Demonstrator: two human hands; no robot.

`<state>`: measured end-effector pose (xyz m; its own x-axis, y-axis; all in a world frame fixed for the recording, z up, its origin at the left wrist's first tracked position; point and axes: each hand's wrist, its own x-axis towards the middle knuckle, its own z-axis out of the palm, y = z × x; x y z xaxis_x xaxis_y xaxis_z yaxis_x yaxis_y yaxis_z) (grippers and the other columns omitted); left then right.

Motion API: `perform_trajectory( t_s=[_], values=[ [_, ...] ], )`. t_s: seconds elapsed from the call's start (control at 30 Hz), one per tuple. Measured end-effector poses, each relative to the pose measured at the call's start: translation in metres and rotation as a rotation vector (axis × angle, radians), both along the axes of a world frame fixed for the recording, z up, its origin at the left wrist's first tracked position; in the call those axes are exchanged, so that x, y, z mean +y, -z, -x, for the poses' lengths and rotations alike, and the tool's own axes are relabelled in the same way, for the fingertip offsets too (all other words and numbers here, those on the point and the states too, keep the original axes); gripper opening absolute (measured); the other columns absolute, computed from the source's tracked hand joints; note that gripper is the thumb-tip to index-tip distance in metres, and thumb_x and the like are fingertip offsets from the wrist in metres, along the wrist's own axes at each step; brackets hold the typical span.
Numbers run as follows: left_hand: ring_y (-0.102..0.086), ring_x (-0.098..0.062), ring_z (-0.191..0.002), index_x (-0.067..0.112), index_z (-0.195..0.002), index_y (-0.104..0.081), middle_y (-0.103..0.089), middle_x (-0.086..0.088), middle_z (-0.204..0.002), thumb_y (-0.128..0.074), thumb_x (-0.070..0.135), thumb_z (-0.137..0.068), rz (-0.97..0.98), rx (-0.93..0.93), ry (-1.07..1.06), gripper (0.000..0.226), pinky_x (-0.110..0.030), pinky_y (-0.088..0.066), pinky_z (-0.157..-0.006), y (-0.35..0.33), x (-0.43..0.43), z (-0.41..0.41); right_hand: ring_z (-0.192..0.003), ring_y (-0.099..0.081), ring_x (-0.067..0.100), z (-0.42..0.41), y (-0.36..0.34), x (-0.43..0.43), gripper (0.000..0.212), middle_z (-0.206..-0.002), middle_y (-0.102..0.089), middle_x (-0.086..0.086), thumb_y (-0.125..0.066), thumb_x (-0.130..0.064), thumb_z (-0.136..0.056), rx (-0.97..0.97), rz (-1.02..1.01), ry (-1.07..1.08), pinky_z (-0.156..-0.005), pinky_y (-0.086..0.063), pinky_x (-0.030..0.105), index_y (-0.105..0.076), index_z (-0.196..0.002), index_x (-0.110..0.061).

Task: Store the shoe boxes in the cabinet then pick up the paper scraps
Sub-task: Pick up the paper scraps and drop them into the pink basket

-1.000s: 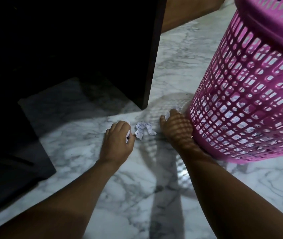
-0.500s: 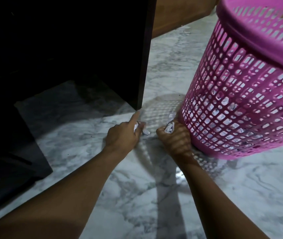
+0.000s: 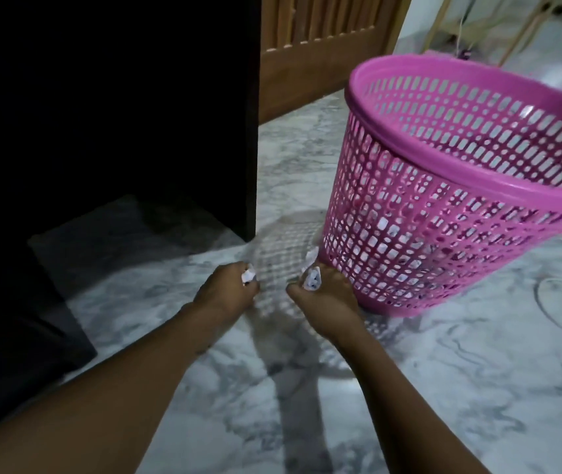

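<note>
The person is at the second part of the task, the picking up of the paper. The left hand (image 3: pixel 226 294) is closed around a crumpled white paper scrap (image 3: pixel 248 276), which shows between thumb and fingers. The right hand (image 3: pixel 327 301) is also closed, on a second white paper scrap (image 3: pixel 310 282). Both hands are low over the grey-veined white marble floor (image 3: pixel 443 371), near each other but apart.

Just above the right hand a small white corner of paper (image 3: pixel 312 255) shows against the foot of the round pink plastic basket with a perforated wall (image 3: pixel 443 206). I cannot tell if it belongs to the scrap in that hand or lies separately on the floor.

The dark wooden cabinet (image 3: pixel 136 97) stands at the left. Its inside is too dark to show, and no shoe boxes are visible anywhere, so I judge the storing is probably done. What seems left is to check that corner of paper and to put the held scraps somewhere, most likely into the basket.
</note>
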<state>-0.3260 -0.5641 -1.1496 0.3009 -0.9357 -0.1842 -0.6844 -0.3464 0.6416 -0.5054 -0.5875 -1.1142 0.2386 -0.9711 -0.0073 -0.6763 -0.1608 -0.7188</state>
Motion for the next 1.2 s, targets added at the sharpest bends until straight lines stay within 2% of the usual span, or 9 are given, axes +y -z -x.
perform_trajectory(
  t_s=[0.17, 0.37, 0.47, 0.63, 0.7, 0.77, 0.83, 1.03, 1.2],
  values=[
    [-0.045, -0.005, -0.035, 0.011, -0.058, -0.051, -0.053, 0.001, -0.048, -0.054, 0.021, -0.094, 0.228, 0.269, -0.086, 0.038, -0.016, -0.034, -0.037, -0.091, 0.004, 0.02, -0.045, -0.031, 0.005, 0.004, -0.095, 0.034, 0.034, -0.046, -0.037, -0.009, -0.064, -0.017, -0.077, -0.289, 0.059, -0.172, -0.046, -0.029, 0.026, -0.036, -0.059, -0.02],
    [-0.039, -0.012, -0.037, 0.007, -0.068, -0.047, -0.046, -0.003, -0.049, -0.053, 0.019, -0.097, 0.534, 0.617, -0.17, 0.032, -0.019, -0.028, -0.037, -0.22, -0.007, 0.064, -0.047, -0.035, 0.004, 0.033, -0.244, 0.022, 0.032, -0.051, -0.042, -0.009, -0.066, -0.014, -0.079, -0.479, 0.378, -0.116, -0.045, -0.029, 0.024, -0.043, -0.058, -0.02],
    [-0.036, -0.006, -0.033, 0.012, -0.069, -0.045, -0.044, 0.002, -0.048, -0.049, 0.023, -0.099, 0.632, 0.656, -0.113, 0.033, -0.015, -0.027, -0.037, -0.274, -0.024, 0.098, -0.043, -0.036, 0.002, 0.076, -0.279, -0.017, 0.028, -0.051, -0.045, -0.009, -0.062, -0.015, -0.083, -0.39, 0.457, -0.02, -0.044, -0.029, 0.02, -0.045, -0.062, -0.021],
    [-0.06, -0.014, -0.055, 0.021, -0.071, -0.051, -0.061, -0.007, -0.061, -0.049, 0.032, -0.099, 0.635, 0.538, -0.023, 0.031, -0.021, -0.042, -0.048, -0.319, -0.064, 0.161, -0.051, -0.047, 0.012, 0.146, -0.259, -0.085, 0.022, -0.058, -0.053, -0.003, -0.061, -0.022, -0.086, -0.169, 0.342, 0.178, -0.057, -0.035, 0.028, -0.049, -0.068, -0.017],
    [-0.056, -0.011, -0.053, 0.015, -0.073, -0.051, -0.058, -0.003, -0.058, -0.05, 0.024, -0.099, 0.646, 0.499, 0.048, 0.027, -0.018, -0.04, -0.044, -0.32, -0.083, 0.184, -0.073, -0.063, 0.021, 0.158, -0.246, -0.1, 0.014, -0.083, -0.067, 0.006, -0.062, -0.028, -0.089, -0.185, 0.146, 0.175, -0.072, -0.048, 0.035, -0.058, -0.092, -0.015],
    [-0.049, -0.005, -0.043, 0.013, -0.068, -0.048, -0.053, 0.009, -0.047, -0.052, 0.015, -0.097, 0.662, 0.484, 0.083, 0.029, -0.02, -0.039, -0.043, -0.314, -0.103, 0.199, -0.112, -0.062, 0.033, 0.162, -0.239, -0.103, 0.052, -0.128, -0.061, 0.016, -0.064, -0.04, -0.092, -0.124, -0.038, 0.129, -0.099, -0.049, 0.046, -0.047, -0.133, -0.014],
    [-0.049, -0.005, -0.044, 0.016, -0.066, -0.049, -0.053, 0.009, -0.049, -0.053, 0.015, -0.094, 0.623, 0.386, 0.079, 0.029, -0.019, -0.038, -0.045, -0.303, -0.119, 0.205, -0.132, -0.048, 0.037, 0.165, -0.238, -0.103, 0.073, -0.149, -0.044, 0.018, -0.06, -0.045, -0.094, -0.022, -0.103, 0.085, -0.113, -0.037, 0.05, -0.027, -0.152, -0.016],
    [-0.067, -0.016, -0.071, 0.018, -0.101, -0.061, -0.068, 0.0, -0.081, -0.051, 0.04, -0.096, 0.288, 0.035, 0.189, 0.024, -0.029, -0.055, -0.066, -0.278, -0.131, 0.194, -0.112, -0.063, 0.03, 0.185, -0.25, -0.1, 0.039, -0.13, -0.065, 0.009, -0.052, -0.03, -0.098, 0.208, 0.08, 0.139, -0.1, -0.049, 0.041, -0.056, -0.136, -0.022],
    [-0.07, -0.015, -0.082, 0.021, -0.102, -0.073, -0.072, 0.001, -0.094, -0.055, 0.069, -0.081, -0.079, -0.446, 0.513, 0.056, -0.038, -0.06, -0.081, -0.27, -0.13, 0.166, -0.12, -0.06, 0.025, 0.187, -0.239, -0.089, 0.034, -0.12, -0.07, 0.003, -0.054, -0.042, -0.095, 0.325, 0.142, 0.229, -0.118, -0.021, 0.044, -0.064, -0.123, -0.025]
  ],
)
